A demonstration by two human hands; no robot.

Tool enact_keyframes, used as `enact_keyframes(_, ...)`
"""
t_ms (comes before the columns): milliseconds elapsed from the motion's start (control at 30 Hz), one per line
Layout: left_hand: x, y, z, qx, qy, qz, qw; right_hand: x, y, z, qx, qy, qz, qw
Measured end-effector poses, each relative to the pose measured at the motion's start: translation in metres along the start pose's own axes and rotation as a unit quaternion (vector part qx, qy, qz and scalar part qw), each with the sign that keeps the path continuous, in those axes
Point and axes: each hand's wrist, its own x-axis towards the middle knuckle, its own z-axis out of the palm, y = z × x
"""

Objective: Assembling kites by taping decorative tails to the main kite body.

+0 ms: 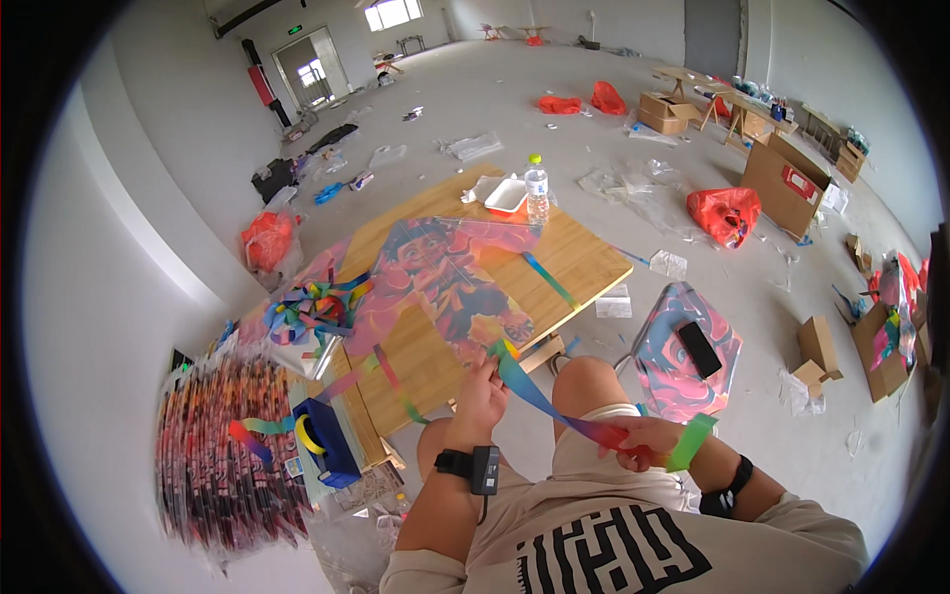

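A rainbow-coloured ribbon [534, 393] is stretched between my hands above my lap. My left hand [482, 396] pinches it near its yellow-green end, close to the table's near edge. My right hand [641, 440] is closed around its red stretch, and a green ribbon part [693, 443] stands out beside that wrist. In front of me, a pink, orange and dark printed sheet [440, 272] lies over the wooden table [584, 259]. Single ribbon strips cross the tabletop, one blue-green [550, 280] at the right. A heap of multicoloured ribbons [317, 309] sits at the table's left.
A water bottle [537, 193] and white tray [507, 196] stand at the far edge. A blue tape dispenser [327, 445] is left, beside stacked wrapped printed pieces [223, 445]. A phone [700, 348] rests on a printed stool top [658, 371] at right. Cartons [782, 183] and red bags [724, 215] lie beyond.
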Motion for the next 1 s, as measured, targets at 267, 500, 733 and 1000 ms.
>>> enact_keyframes(267, 0.017, -0.017, -0.069, -0.071, 0.038, -0.011, 0.997, -0.038, 0.032, -0.007, 0.231, -0.139, 0.019, 0.963)
enact_keyframes(500, -0.019, -0.039, -0.027, 0.074, 0.148, -0.168, 0.972, -0.033, 0.086, -0.011, 0.643, -0.187, -0.097, 0.736)
enact_keyframes(733, -0.067, -0.062, 0.016, 0.542, -0.158, 0.046, 0.824, -0.019, 0.055, 0.020, 0.684, -0.143, -0.213, 0.683)
enact_keyframes(1000, -0.099, -0.055, 0.106, 0.665, -0.190, 0.459, 0.558, 0.011, 0.010, 0.050, 0.660, -0.188, -0.224, 0.692)
